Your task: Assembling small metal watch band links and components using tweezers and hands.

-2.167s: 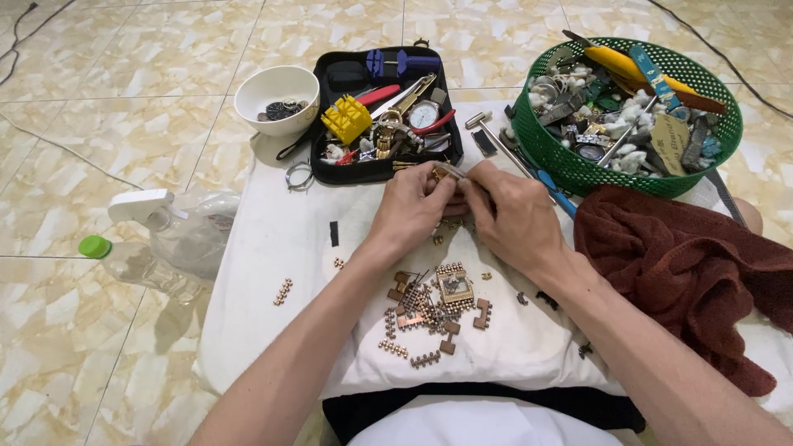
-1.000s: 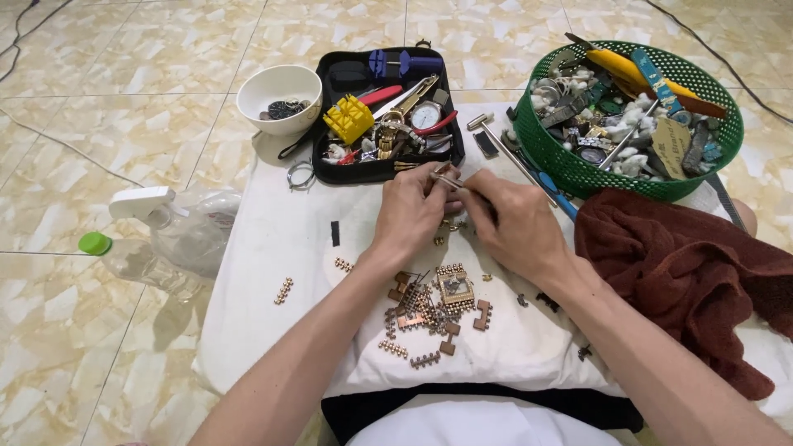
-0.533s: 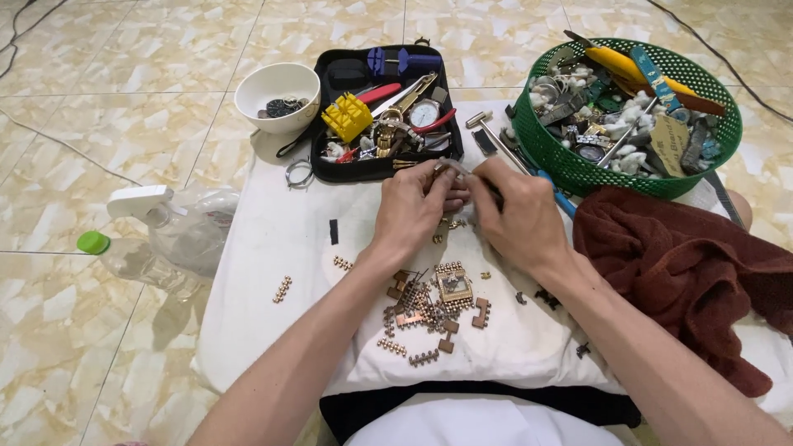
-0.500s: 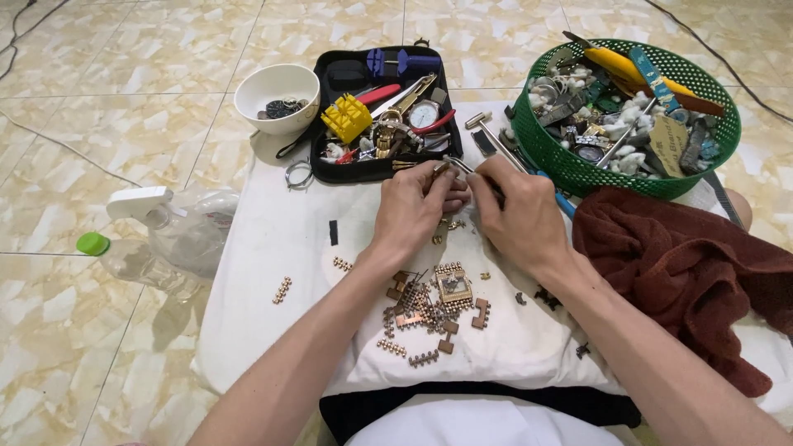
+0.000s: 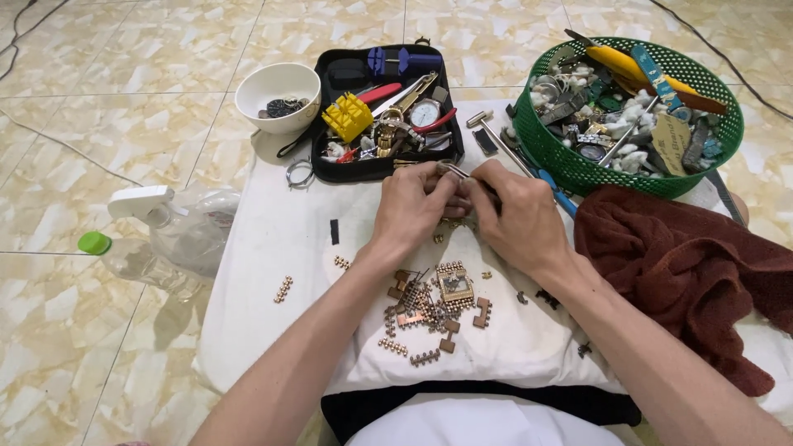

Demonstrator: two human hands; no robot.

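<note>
— Gold-coloured band piece (image 5: 450, 221): where is it sitting?
— Over the white cloth (image 5: 273, 248); your left hand (image 5: 413, 206) is pinching it, your right hand (image 5: 516, 216) gripping a thin metal tool (image 5: 456, 171).
— Step?
— Likely working a link; steady pressure next.

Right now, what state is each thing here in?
left hand: pinching a small metal piece
right hand: pinching the same piece
black tool case: open, full of tools
white bowl: upright, small parts inside
green basket: upright, heaped
watch links: scattered loose
brown towel: crumpled
</note>
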